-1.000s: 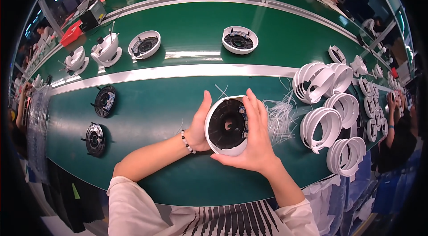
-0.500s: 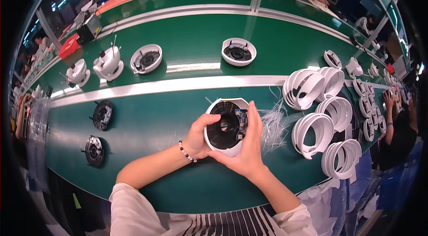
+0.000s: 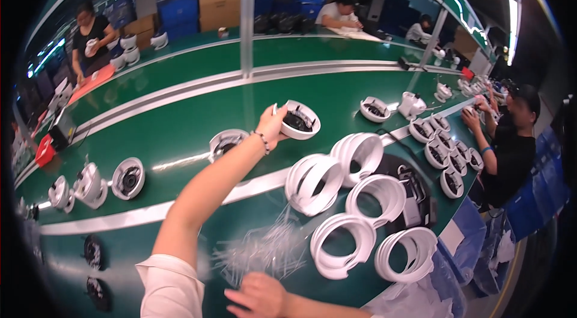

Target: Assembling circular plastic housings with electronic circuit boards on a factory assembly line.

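My left hand [image 3: 273, 124], with a beaded bracelet at its wrist, is stretched out over the far part of the bench. Its fingers grip the left rim of a white round housing [image 3: 308, 127] that has a black insert inside. Partly behind my left forearm, a similar white housing with a black centre [image 3: 227, 144] rests on the bench. Low in the picture, my right hand [image 3: 259, 296] has its fingers apart and holds nothing. It is nearest to a loose heap of thin transparent strips [image 3: 264, 252].
Stacked white rings [image 3: 340, 245] stand right of the strips, with a black device [image 3: 415, 198] behind them. Several filled housings [image 3: 445, 144] sit at the right, near a co-worker [image 3: 511, 138]. Two black round parts [image 3: 93, 252] lie at lower left. A metal strip [image 3: 138, 217] crosses the green bench.
The view has turned to the right. My hands have separated from the housing they held together; my left hand now reaches far forward on a housing, and my right hand is low and empty.
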A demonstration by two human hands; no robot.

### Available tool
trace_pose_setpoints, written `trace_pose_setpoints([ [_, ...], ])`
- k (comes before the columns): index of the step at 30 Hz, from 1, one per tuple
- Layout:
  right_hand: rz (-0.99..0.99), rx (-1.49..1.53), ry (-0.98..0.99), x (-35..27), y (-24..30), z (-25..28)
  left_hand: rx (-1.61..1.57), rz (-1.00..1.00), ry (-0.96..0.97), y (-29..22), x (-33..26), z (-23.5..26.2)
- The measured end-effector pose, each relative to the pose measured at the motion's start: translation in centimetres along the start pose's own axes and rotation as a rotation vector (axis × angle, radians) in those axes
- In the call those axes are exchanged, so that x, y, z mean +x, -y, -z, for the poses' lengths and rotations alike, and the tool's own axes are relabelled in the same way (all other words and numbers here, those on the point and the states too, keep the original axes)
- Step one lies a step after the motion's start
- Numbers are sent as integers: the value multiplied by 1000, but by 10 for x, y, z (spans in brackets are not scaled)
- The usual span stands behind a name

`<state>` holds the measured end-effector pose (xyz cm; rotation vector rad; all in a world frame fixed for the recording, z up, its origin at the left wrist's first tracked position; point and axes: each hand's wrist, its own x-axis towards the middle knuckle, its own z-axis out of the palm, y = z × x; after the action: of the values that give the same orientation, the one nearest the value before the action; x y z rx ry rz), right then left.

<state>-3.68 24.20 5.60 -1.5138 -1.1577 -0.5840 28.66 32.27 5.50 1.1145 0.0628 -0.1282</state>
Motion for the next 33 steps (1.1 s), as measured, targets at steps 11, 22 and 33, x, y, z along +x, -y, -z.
trace_pose_setpoints([
  [11,50,-38,-103,18,-10,17,389,10,-212,75,119,-51],
  [22,136,-67,-25,11,14,15,370,-735,325,-95,-170,-124],
  [33,273,0,288,-16,35,-28,579,-231,1654,-5,-486,-126],
])
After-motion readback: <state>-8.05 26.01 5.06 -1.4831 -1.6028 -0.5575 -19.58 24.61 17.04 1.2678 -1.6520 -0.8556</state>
